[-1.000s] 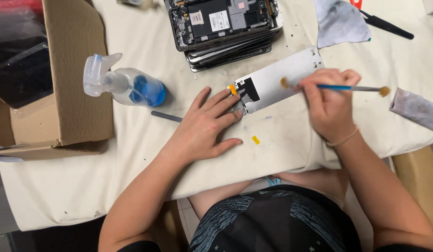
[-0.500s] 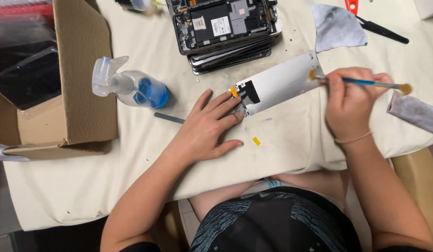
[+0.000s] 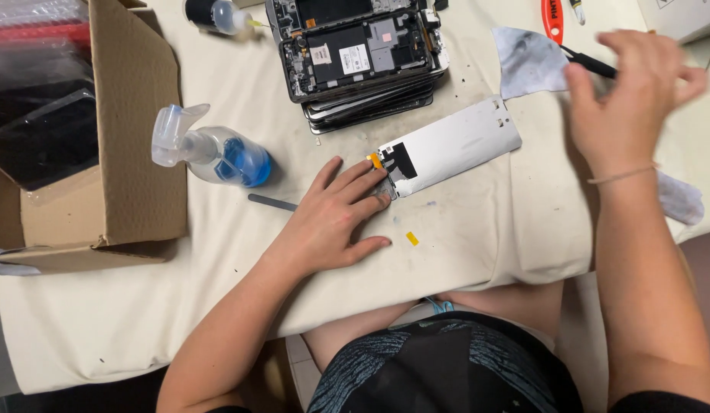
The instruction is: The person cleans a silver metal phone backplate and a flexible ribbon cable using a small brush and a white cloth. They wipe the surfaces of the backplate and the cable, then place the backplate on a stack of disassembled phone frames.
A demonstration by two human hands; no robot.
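A silver phone panel [image 3: 454, 141] with a black patch and an orange tab at its near end lies slanted on the cream cloth-covered table [image 3: 477, 222]. My left hand [image 3: 332, 218] lies flat beside it, fingers spread, with the fingertips pressing on the panel's near end. My right hand [image 3: 626, 92] is lifted over the table's far right, blurred, above a black-handled tool [image 3: 588, 61] and a grey cloth [image 3: 527, 61]. The blur hides whether the brush is still in it.
A stack of opened phone frames [image 3: 363, 61] stands behind the panel. A spray bottle of blue liquid [image 3: 217, 157], a thin metal strip [image 3: 272, 202] and a cardboard box [image 3: 133, 153] are on the left. A yellow scrap [image 3: 411, 239] and a second cloth [image 3: 680, 199] lie nearby.
My right hand has lifted off the panel and swung up to the far right. The brush is no longer plainly visible. My left hand stays on the panel's end.
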